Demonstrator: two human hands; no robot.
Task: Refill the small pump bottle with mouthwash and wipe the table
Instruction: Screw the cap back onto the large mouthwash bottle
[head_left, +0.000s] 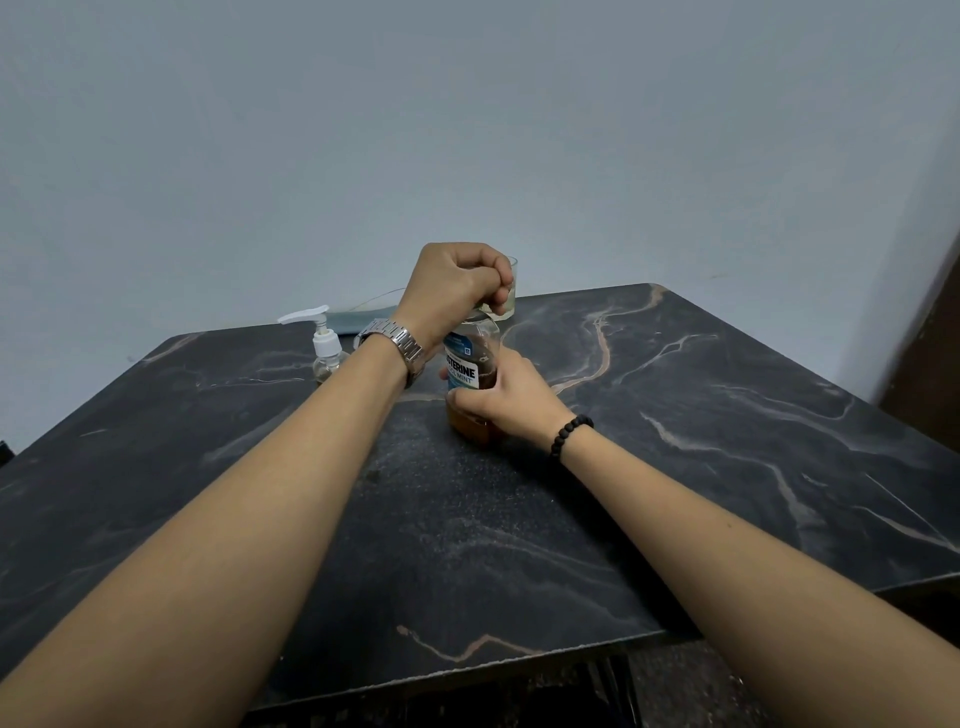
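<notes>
Standing between both hands: mouthwash bottle (470, 374).

Clear glass (508, 291) at frame centre, partly hidden. Plain grey wall (467, 130) fills upper frame.

Table (675, 441) seen as dark veined stone, matt; mouthwash bottle (470, 371) and small pump bottle (326, 348) as clear glossy plastic; watch (400, 343) as polished metal.
</notes>
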